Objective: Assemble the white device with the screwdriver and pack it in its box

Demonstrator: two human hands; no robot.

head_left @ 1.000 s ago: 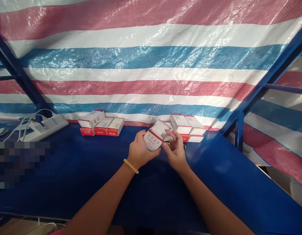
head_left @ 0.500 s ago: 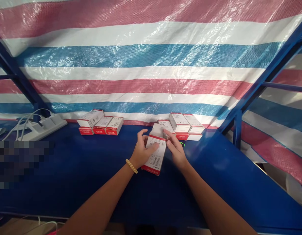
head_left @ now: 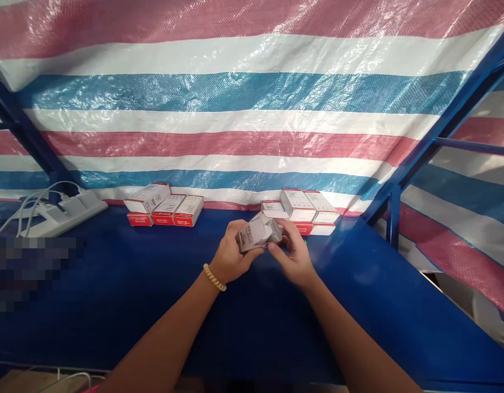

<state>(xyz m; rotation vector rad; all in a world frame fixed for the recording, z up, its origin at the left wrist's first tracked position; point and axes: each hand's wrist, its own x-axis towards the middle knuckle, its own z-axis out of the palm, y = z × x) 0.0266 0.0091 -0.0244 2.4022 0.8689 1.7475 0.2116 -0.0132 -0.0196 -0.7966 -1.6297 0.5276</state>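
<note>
A small white and grey carton (head_left: 252, 234) is held between both hands above the blue table, its end facing me with the flaps raised and something pale showing in the opening. My left hand (head_left: 231, 254), with a beige coiled band at the wrist, grips the carton's left side, thumb along the lower edge. My right hand (head_left: 295, 254) closes on the right side near the open end. What lies inside cannot be made out clearly.
Red and white boxes (head_left: 170, 206) are stacked at the back left, and more boxes (head_left: 297, 204) at the back right. A white power strip (head_left: 67, 213) with cables lies far left. Blue frame bars (head_left: 394, 218) rise at the right; striped sheeting hangs behind.
The carton has been tipped and turned, so its printed long face no longer shows and its end now faces me. Both hands have shifted their hold around it.
</note>
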